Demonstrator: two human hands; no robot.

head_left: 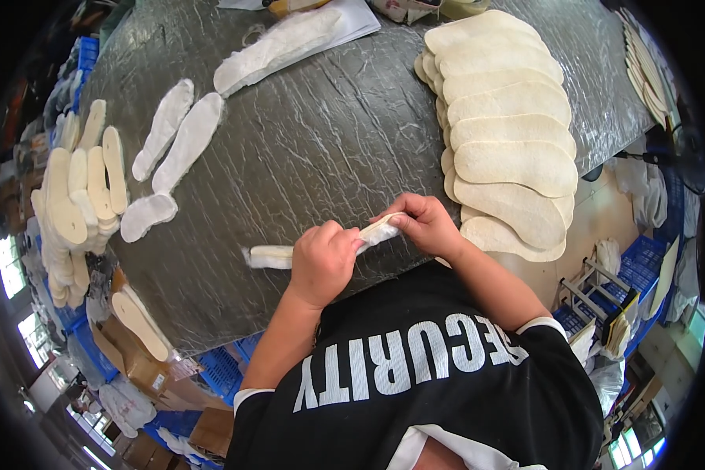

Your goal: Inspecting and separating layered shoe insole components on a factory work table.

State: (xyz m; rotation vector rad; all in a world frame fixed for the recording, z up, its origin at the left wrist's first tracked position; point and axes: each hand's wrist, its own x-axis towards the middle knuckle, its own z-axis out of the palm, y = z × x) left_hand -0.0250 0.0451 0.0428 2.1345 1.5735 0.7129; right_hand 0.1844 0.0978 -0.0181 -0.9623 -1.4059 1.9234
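Observation:
Near the table's front edge, both my hands grip one insole (380, 232), cream on one face and white and fluffy on the other. My left hand (323, 261) is closed round its middle, with the far left end (271, 257) sticking out past my knuckles. At the other end, my right hand (421, 225) pinches the rim between thumb and fingers. The insole is held edge-on, so most of its faces cannot be seen. To the right of my right hand lies a large overlapping stack of cream insoles (513, 160).
White fluffy insoles (188, 142) lie at the left of the dark, plastic-covered table (313, 149). A fluffy stack (278, 51) rests on paper at the back. More cream insoles (69, 196) pile up at the left edge. Blue crates (638, 262) and a cardboard box (137, 364) stand beside the table.

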